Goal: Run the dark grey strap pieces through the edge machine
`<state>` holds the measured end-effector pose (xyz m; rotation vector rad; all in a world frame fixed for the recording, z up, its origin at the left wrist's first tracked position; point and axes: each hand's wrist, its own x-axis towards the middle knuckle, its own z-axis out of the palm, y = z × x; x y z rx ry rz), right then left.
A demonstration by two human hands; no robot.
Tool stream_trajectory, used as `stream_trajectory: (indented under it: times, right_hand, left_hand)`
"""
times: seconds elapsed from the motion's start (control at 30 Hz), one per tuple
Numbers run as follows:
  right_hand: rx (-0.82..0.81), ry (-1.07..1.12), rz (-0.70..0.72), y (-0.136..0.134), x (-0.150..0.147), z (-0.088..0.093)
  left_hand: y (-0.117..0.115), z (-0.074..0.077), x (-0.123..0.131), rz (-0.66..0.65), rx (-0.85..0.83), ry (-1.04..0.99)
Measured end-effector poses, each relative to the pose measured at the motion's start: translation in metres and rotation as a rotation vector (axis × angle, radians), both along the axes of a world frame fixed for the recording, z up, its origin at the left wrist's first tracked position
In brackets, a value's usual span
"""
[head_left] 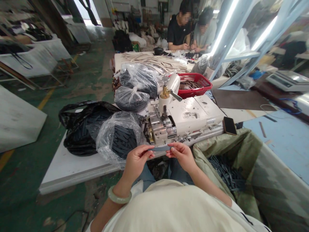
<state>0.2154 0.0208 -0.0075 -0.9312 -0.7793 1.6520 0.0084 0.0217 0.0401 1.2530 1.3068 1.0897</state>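
Observation:
Both my hands pinch the ends of a thin dark strip [160, 148] held level in front of a cream bench machine [185, 119]. My left hand [136, 159] grips the strip's left end, a pale green bangle on its wrist. My right hand [182, 154] grips the right end. A clear plastic bag of dark strips [120, 137] sits just left of my left hand. To my right, an olive sack [251, 161] holds several more dark strips [227, 175].
Black and clear bags of strips [83, 129] lie on the white table [65, 167]. A red basket [195, 84] stands behind the machine, a phone [229, 125] at its right. Two people sit working at the far table [154, 61]. Green floor lies to the left.

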Motion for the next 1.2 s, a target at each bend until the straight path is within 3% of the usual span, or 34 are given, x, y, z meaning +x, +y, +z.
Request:
stream_trajectory:
  times: [0.2,0.27,0.4,0.43,0.63,1.0,1.13,1.2]
  right_hand:
    - [-0.113,0.133,0.183,0.006,0.009,0.009]
    - [-0.087,0.07,0.276,0.011,0.01,0.011]
    - [0.103,-0.201,0.598,0.019,-0.002,0.013]
    - [0.131,-0.241,0.613,0.021,-0.007,0.012]
    - [-0.053,-0.15,0.083,0.05,-0.027,0.003]
    - [-0.128,-0.057,0.014,0.077,-0.024,0.003]
    - [-0.113,-0.02,-0.083,0.08,-0.02,0.007]
    - [-0.059,0.013,-0.202,0.076,-0.006,0.012]
  left_hand:
    - [0.006,-0.003,-0.006,0.001,-0.002,0.027]
    - [0.006,-0.003,-0.005,-0.033,-0.006,0.034]
    - [0.007,-0.005,-0.001,-0.144,-0.048,0.074]
    - [0.008,-0.007,0.0,-0.135,-0.058,0.071]
    - [0.013,-0.018,-0.018,0.068,-0.032,0.032]
    - [0.005,-0.038,-0.038,0.097,-0.078,0.062]
    - [0.006,-0.043,-0.043,0.134,-0.086,0.052]
    - [0.007,-0.051,-0.048,0.149,-0.076,0.099]
